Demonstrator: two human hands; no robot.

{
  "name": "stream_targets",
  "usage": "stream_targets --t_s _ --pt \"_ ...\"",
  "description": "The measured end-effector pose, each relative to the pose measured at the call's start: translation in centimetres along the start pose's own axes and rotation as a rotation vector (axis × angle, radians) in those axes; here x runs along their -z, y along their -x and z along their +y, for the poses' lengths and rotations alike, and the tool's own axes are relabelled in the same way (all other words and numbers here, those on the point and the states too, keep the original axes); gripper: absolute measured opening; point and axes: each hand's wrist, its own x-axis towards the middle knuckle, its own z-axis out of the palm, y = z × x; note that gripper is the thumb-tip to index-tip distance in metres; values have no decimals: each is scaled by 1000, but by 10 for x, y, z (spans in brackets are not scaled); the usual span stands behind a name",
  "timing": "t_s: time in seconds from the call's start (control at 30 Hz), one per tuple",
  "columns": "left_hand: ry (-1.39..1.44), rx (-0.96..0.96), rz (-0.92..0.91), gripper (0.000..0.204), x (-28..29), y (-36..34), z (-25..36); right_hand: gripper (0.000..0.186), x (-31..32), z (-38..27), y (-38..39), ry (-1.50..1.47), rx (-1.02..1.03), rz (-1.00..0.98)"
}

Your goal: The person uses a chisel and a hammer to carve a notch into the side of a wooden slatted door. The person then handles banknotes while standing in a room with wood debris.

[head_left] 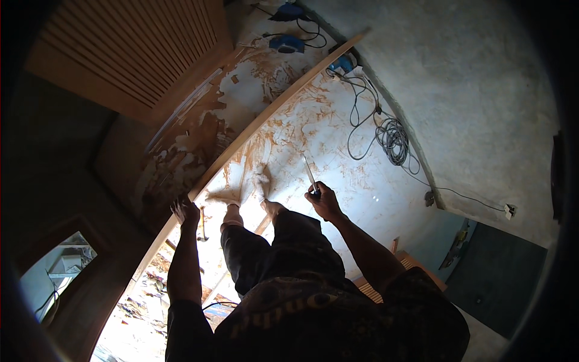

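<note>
My left hand (pixel 184 210) is curled over a long wooden plank (pixel 274 108), which slants across the view from lower left to upper right. In my right hand (pixel 327 202), the fingers are wrapped round the dark handle of a chisel-like tool (pixel 310 170). Its slim, pale metal blade points up and away, apart from the plank; its exact tip shape is too small to tell. A hammer (pixel 203 226) with a light handle lies on the floor just right of my left hand. My bare feet are on the floor between my hands.
Wood shavings litter the pale floor (pixel 338 133). A slatted wooden panel (pixel 136 54) stands at the upper left. Blue power tools (pixel 287 43) with cords lie at the far side. A coiled grey cable (pixel 392 140) runs along the wall to a socket (pixel 509 210).
</note>
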Motion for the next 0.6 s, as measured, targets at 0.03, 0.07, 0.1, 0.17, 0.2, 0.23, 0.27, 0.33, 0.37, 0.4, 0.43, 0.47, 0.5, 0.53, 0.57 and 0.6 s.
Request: stream_targets --t_s 0.03,0.07,0.1,0.17,0.2,0.23,0.27,0.33,0.37,0.4,0.43,0.47,0.5,0.53,0.57,0.6 --pt "-5 3 -13 45 0 -2 3 26 1 1 -1 -2 10 -12" --pt "-11 8 -27 46 -1 -5 6 25 2 2 -4 -3 17 -8" --pt "-14 16 -46 46 1 -7 11 25 5 1 -7 5 17 -11" --pt "18 61 -72 46 1 -7 26 25 13 -1 -17 26 14 -21" --pt "30 89 -79 46 1 -8 27 26 13 -5 -24 36 33 -12" --pt "28 96 -88 47 0 -6 30 26 16 -9 -30 39 6 -30" --pt "29 105 -98 48 -3 -4 34 27 21 -12 -35 45 -21 -50" --pt "22 150 -188 56 -7 -1 28 28 18 -22 -48 63 -15 -79" --pt "13 199 -309 60 -13 3 27 27 15 -26 -54 87 19 -61" --pt "38 150 -312 54 -8 11 53 27 20 -13 -57 139 37 -48" --pt "140 252 -340 47 -20 5 5 27 -6 -32 -69 108 135 -84" --pt "135 270 -347 36 -27 -11 -22 25 -18 -33 -81 11 172 -95" --pt "287 408 -86 33 -35 -14 -15 24 -23 -29 -94 -78 204 -121" --pt "238 293 -56 34 -38 -13 8 12 -14 -23 -101 -110 275 -107" --pt "111 154 -42 35 -34 -21 35 14 -4 -15 -109 -62 480 -28" --pt "288 252 -384 41 -14 -29 77 32 17 -13 -104 -37 187 -119"
